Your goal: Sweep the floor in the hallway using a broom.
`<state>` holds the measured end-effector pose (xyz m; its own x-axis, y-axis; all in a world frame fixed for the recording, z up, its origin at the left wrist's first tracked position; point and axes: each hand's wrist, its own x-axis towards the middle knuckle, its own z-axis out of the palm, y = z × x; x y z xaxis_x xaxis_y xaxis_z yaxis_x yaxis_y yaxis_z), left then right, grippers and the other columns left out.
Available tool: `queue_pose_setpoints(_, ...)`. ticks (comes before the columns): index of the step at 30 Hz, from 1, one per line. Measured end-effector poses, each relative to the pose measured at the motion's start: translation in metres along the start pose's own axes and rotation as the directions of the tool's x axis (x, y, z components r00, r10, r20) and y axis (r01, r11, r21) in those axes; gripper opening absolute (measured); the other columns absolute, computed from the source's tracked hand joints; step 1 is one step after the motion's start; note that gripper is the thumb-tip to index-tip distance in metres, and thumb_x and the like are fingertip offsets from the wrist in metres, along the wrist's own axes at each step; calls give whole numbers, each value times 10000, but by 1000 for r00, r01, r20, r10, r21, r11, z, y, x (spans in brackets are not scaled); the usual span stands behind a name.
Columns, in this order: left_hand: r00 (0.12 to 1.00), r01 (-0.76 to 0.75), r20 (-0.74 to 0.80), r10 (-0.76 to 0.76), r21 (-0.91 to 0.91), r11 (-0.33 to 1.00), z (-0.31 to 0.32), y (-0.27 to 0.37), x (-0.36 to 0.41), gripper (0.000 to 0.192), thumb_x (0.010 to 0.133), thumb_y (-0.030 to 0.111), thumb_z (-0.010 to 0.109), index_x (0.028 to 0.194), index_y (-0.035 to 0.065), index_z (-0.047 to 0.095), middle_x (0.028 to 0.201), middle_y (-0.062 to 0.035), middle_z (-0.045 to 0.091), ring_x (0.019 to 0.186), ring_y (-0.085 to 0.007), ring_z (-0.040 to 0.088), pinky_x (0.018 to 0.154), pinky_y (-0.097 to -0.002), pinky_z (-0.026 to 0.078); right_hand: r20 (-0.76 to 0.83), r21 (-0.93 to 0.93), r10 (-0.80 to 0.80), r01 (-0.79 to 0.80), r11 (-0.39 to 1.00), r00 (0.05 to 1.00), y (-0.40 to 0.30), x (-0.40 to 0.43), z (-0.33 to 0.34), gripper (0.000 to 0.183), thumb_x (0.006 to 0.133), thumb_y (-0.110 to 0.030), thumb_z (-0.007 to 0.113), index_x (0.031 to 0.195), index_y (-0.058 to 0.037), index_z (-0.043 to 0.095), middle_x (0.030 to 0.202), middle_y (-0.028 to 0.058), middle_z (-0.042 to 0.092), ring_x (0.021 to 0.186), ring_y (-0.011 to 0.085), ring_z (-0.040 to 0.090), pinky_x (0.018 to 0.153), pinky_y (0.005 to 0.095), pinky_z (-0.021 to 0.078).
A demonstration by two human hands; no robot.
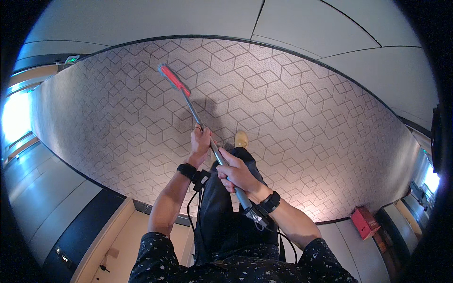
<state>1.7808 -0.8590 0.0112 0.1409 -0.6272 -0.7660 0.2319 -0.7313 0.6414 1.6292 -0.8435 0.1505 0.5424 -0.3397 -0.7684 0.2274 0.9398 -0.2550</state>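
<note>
A long-handled broom slants across the view, its grey metal handle running from near my waist up to the left. Its red head with bluish-grey bristles is at the carpet. My left hand is wrapped around the handle at mid-length. Lower down, my right hand grips the thicker grey upper section. Both wrists wear black straps with small devices and cables. A tan shoe shows beneath my dark trousers; the other foot is hidden.
Pale wall panels border the patterned carpet along the far side. Behind me on the left is a light wooden door beside a dark panel. A red box stands against the wall at the right. Bright windows show at the corridor's ends.
</note>
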Motion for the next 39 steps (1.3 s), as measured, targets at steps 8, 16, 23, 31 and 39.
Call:
queue_pose_setpoints(8,976,13,217,-16,15,1000,82,24,20,94,907,154,468,908,66,436,713,-41,503,479,-138,512,415,-281,447,-312,-112,-152,123,986,938,-37,-32,5,699,853,-39,433,1449,-190,100,623,46,444,351,111,420,296,255,372)
queue_pose_setpoints(16,810,294,532,-244,-9,956,165,32,47,373,919,182,485,1235,32,358,750,-24,524,499,-121,485,451,-263,438,-631,-11,-96,115,993,770,-83,-12,4,724,841,-1,413,1450,-211,82,665,49,462,397,101,439,321,246,407)
queue_pose_setpoints(23,905,269,366,-217,-98,958,71,49,104,405,905,190,510,1257,32,388,750,-16,528,509,-103,486,448,-243,426,-482,-87,-39,-3,996,875,-95,63,50,800,826,10,432,1447,-270,13,685,77,479,390,106,437,324,267,432)
queue_pose_setpoints(31,985,173,41,-169,-144,974,-54,123,122,334,892,198,526,1166,20,457,712,-14,538,483,-101,509,424,-231,425,-220,-186,50,-93,978,974,-115,134,120,786,826,1,452,1452,-239,42,714,51,450,413,81,425,328,237,400)
queue_pose_setpoints(39,984,-53,-178,-32,-457,888,-137,160,111,151,882,147,512,995,95,427,724,-14,506,526,-122,516,441,-259,476,15,-274,249,-235,932,968,-140,159,166,745,836,-12,441,1453,-177,58,625,7,408,391,67,392,340,218,375)
